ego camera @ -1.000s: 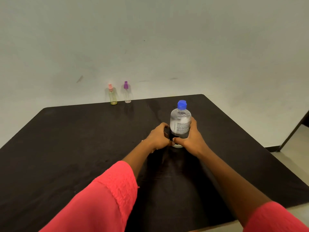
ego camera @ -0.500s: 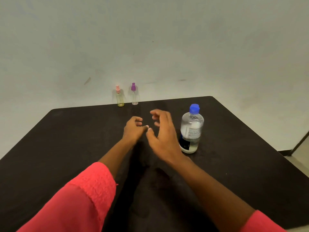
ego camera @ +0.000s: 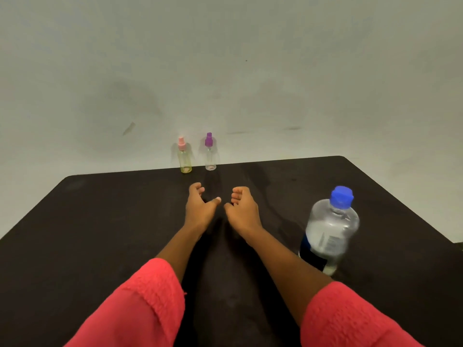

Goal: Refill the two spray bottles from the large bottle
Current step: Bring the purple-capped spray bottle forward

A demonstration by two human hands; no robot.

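The dark desk (ego camera: 100, 221) is bounded at its far edge by a pale wall (ego camera: 225, 71), and its rounded far-right corner is seen. At that far edge, the pink-capped spray bottle (ego camera: 185, 159) and the purple-capped spray bottle (ego camera: 210, 154) are stood upright, side by side. A stretch of desk surface is seen between them and the hands. The left hand (ego camera: 200, 206) and right hand (ego camera: 244, 209) are held out close together, fingers loosely curled, with nothing gripped. The large bottle (ego camera: 328, 234), blue-capped and upright, is stood just right of the right forearm.
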